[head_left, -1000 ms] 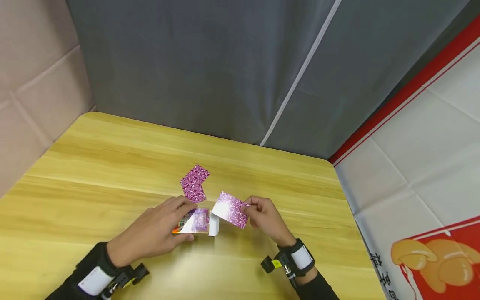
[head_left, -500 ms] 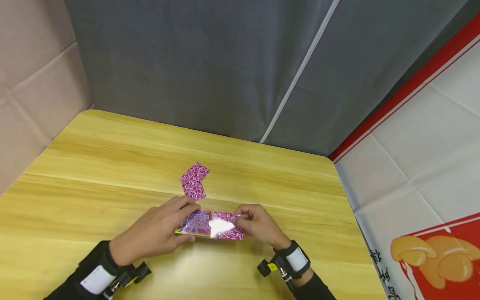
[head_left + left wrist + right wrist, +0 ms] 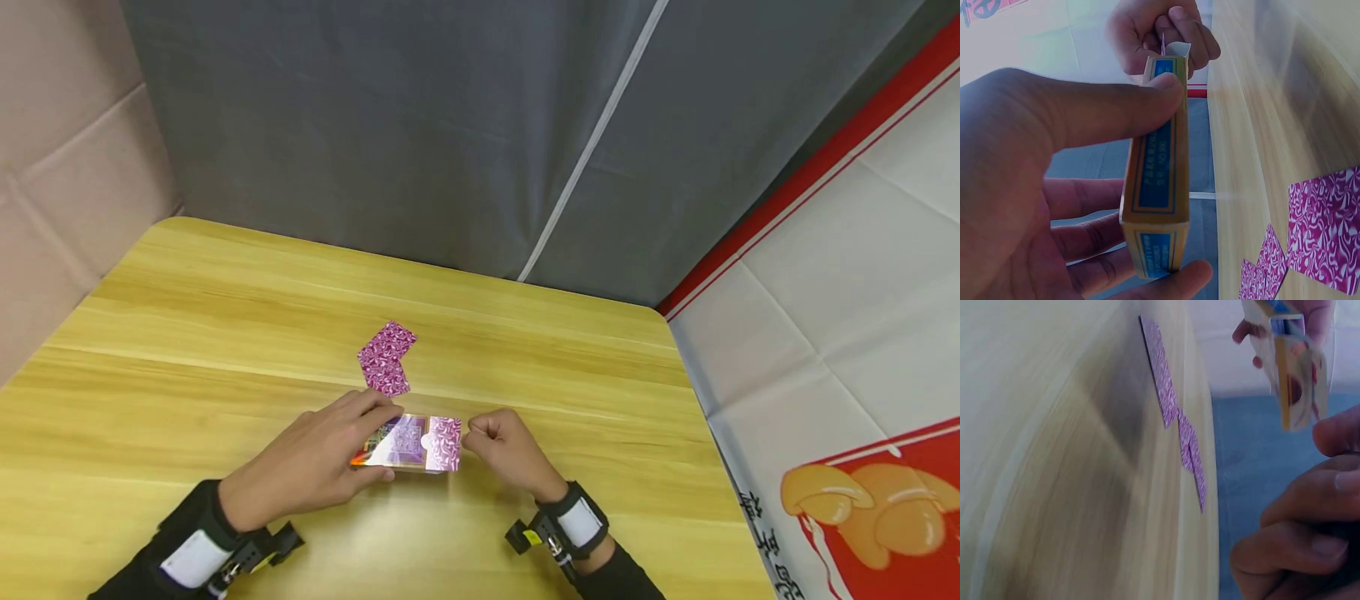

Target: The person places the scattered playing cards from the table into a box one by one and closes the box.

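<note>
Two black sleeves (image 3: 618, 575) come in at the near side, each with a black wristband (image 3: 581, 523) bearing a white patch. The left hand (image 3: 318, 458) is clamped on a small flat card box of glossy printed cardboard (image 3: 405, 442), thumb along the nearer narrow side and fingers over the farther one. The right hand (image 3: 510, 450) is apart from the left, its fingers curled in; whether a fingertip touches the card by it I cannot quite tell, since the right wrist view is blurred there.

The box's upper face carries a purple square panel, with orange-red at its left corner and a pale glare across it. Its narrow side is gold with a blue lettered panel. Out of its right end sticks a magenta-and-white swirl-patterned card (image 3: 446, 444), partly inside, beside a white rounded notch. The box is held above the tabletop; its long axis runs left to right, nearly level in the head view, the card end pointing at the right hand.

Beyond the left hand, overlapping loose cards of the same magenta swirl (image 3: 387, 358) lie flat on the yellow wood-grain table (image 3: 525, 358). Farther back hangs a dark grey curtain (image 3: 360, 133) with a slanting white strip (image 3: 592, 146).
</note>
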`<state>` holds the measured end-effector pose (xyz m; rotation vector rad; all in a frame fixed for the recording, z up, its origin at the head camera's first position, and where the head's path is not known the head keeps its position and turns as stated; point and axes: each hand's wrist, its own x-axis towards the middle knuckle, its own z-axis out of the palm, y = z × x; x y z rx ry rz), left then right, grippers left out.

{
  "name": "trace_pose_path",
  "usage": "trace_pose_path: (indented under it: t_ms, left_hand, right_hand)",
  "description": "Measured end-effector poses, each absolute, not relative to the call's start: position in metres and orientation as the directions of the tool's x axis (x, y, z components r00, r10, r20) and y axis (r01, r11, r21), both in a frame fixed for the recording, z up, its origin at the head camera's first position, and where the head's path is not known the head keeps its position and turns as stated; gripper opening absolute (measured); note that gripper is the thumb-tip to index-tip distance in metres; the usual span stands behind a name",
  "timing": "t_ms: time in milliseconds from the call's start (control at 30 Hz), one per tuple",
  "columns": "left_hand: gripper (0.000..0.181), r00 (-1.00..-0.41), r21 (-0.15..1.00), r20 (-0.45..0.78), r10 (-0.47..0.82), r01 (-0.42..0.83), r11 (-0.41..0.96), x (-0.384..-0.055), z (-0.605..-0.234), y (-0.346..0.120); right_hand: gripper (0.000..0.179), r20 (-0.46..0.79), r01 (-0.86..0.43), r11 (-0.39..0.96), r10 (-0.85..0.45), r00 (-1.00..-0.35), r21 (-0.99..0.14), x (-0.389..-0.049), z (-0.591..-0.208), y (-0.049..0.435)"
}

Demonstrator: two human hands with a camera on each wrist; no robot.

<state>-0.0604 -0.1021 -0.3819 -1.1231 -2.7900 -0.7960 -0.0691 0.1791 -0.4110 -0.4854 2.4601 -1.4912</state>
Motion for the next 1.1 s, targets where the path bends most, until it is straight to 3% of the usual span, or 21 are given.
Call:
trace_pose_path:
  t_ms: [133,200,267,400,500,667,1100]
  left_hand:
    - [0.066,-0.729,0.460,0.217,0.649,0.663,0.591,-0.060,-0.383,-0.101]
    - [0.066,-0.727,0.462,0.216,0.652,0.664,0.587,-0.060,-0.383,-0.101]
    - [0.066,-0.729,0.461,0.212,0.651,0.662,0.591,-0.060,-0.382,-0.101]
    - [0.066,-0.739,0.459,0.206,0.642,0.652,0.603,-0.059,-0.381,-0.102]
    - [0.066,-0.740,0.468,0.206,0.640,0.649,0.600,-0.059,-0.380,-0.102]
    - [0.066,-0.736,0.471,0.205,0.646,0.652,0.594,-0.059,-0.380,-0.101]
    - [0.065,-0.724,0.432,0.211,0.657,0.672,0.602,-0.060,-0.382,-0.099]
  right_hand:
    - [0.048,0.085,-0.274,0.412,-0.422,-0.902,-0.869,-0.066,-0.408,0.171]
    - [0.046,0.196,-0.387,0.417,-0.431,-0.881,-0.823,-0.065,-0.406,0.168]
    - [0.042,0.336,-0.528,0.416,-0.451,-0.827,-0.741,-0.064,-0.405,0.166]
    - [0.029,0.541,-0.752,0.400,-0.526,-0.656,-0.524,-0.064,-0.403,0.166]
    - [0.029,0.553,-0.816,0.413,-0.600,-0.578,-0.405,-0.065,-0.402,0.168]
    - [0.043,0.549,-0.853,0.443,-0.655,-0.518,-0.276,-0.065,-0.405,0.171]
    - [0.043,0.524,-0.908,0.385,-0.745,-0.413,-0.168,-0.064,-0.401,0.161]
